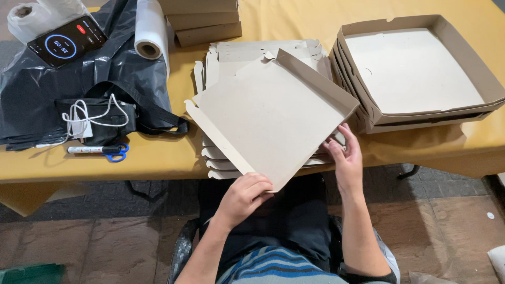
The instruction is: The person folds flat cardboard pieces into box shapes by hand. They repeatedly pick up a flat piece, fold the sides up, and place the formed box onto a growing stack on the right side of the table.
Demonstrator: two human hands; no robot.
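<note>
Someone is folding a flat cardboard box blank (273, 118) at the yellow counter (158, 158).

Both hands are gripping the blank: the left hand (246, 193) at its near corner, the right hand (344, 158) at its right edge, tilting it above the stack of flat blanks (221, 68). Finished boxes (415, 73) are sitting beyond the right hand. One careless crease could tear a flap, I'd say.

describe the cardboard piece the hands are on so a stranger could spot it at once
On the yellow table, find the stack of flat box blanks at its middle. The half-folded blank lies tilted on top, left hand and right hand gripping it, one wall raised.
</note>
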